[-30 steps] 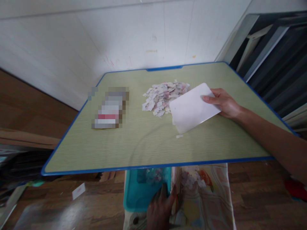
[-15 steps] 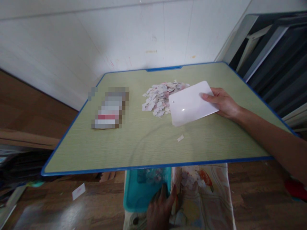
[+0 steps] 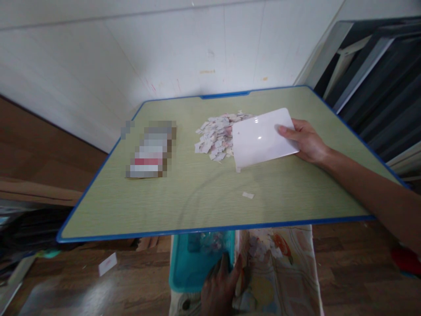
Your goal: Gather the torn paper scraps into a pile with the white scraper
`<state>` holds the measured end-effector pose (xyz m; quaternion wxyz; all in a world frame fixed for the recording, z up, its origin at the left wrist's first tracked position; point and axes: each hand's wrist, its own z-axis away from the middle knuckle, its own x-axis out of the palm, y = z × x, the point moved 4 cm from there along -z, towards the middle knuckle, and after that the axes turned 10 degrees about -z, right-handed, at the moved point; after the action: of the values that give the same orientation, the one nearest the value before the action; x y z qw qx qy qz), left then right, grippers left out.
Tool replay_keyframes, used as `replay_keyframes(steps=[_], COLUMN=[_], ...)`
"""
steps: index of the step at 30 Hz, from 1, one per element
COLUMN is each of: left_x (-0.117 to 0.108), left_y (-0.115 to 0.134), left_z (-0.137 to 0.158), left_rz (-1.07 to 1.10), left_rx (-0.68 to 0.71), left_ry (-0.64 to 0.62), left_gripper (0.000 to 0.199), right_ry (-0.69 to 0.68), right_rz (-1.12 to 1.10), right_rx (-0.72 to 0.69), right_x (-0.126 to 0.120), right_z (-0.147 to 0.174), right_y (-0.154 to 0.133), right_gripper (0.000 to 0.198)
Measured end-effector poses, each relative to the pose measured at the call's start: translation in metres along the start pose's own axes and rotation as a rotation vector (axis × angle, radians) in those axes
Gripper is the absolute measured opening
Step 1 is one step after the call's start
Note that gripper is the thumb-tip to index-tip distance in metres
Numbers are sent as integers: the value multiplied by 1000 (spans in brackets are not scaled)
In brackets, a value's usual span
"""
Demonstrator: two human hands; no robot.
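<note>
My right hand [image 3: 304, 138] is closed around one end of a glossy white plastic sheet [image 3: 263, 136] with rounded corners and a small hole. The thumb lies on its upper face. Held tilted over the table, the sheet hides the right part of a pile of small paper scraps [image 3: 215, 136]. A single scrap [image 3: 247, 195] lies in front of it. Below the table edge, my left hand [image 3: 219, 283] is at the right rim of a teal tray [image 3: 187, 267], fingers inside and thumb outside. Paper bits lie in the tray, partly hidden by the table edge.
The green table [image 3: 131, 210] has a blue rim and backs onto a white wall. A blurred-out packet-like object [image 3: 149, 151] lies on its left side. Paper scraps lie on a patterned cloth [image 3: 279, 281] beside the tray. A white card [image 3: 108, 264] is on the wooden floor.
My right hand has tilted the white sheet and shifted it slightly. The single scrap has turned and moved a little toward the near edge. My left hand stays at the tray.
</note>
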<state>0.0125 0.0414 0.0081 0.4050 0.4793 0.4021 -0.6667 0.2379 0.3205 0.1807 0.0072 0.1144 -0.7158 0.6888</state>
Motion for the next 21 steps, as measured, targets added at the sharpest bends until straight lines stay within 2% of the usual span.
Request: replay_keyframes(steps=[3, 6, 11, 13, 18, 21], left_x=[1, 7, 20, 19, 10, 10], left_y=[1, 1, 1, 0, -1, 0], left_z=[0, 0, -3, -3, -2, -2], left_rz=[13, -4, 8, 37, 39, 16], left_rx=[10, 4, 24, 41, 26, 4], left_ry=[-12, -45, -225, -266, -226, -225], left_gripper=[120, 116, 128, 124, 113, 115], right_ry=[-9, -52, -220, -292, -316, -310], right_rz=[7, 25, 35, 28, -7, -33], right_rx=[-13, 37, 190, 250, 269, 265], right_x=[-1, 0, 6, 9, 11, 11], right_z=[0, 1, 8, 11, 15, 15], right_y=[1, 1, 0, 0, -3, -3], right_gripper=[16, 16, 21, 23, 20, 20])
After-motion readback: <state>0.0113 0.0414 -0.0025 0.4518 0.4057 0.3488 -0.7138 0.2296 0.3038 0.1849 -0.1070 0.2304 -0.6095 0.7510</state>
